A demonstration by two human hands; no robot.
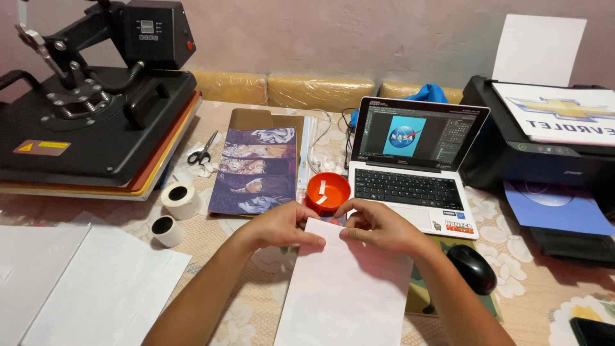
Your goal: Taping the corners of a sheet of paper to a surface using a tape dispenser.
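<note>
A long white sheet of paper lies flat on the surface, near the front edge and about in the middle. Both hands are at its far end. The left hand pinches the left corner of that end, with the fingers curled and the thumb on top. The right hand pinches the right corner the same way. The two hands are close together but do not touch.

Just behind the hands sits a small orange bowl with a bit of white in it. A strip of dark cartoon pictures lies to its left. An open laptop is to its right, and a black mouse rests beside the right arm.

Two rolls of tape stand further left, near some scissors. More white sheets cover the front left corner. A big black heat press fills the back left corner. A black printer sits at the right edge.
</note>
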